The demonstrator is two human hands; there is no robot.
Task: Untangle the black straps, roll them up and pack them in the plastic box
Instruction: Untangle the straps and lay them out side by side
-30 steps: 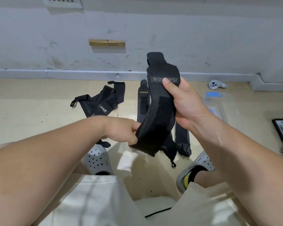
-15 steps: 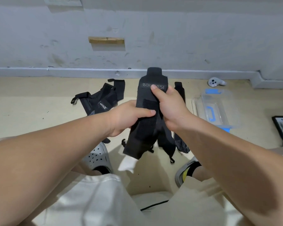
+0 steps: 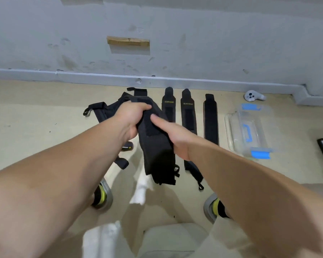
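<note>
Head view: bare floor (image 3: pixel 35 127) opens far left of the plastic box (image 3: pixel 231 131); three flat straps (image 3: pixel 210 118) lie just left of it. Further left, your left hand (image 3: pixel 131 116) grips the black strap (image 3: pixel 157 157) at its top, fingers curled; your right hand (image 3: pixel 177 138) pinches its side.

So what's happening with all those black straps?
A person holds one black strap up over the floor: the left hand grips its top, the right hand holds its side. Three straps lie straight by the wall, a tangled bunch lies left of them, and the plastic box sits on the right.
</note>
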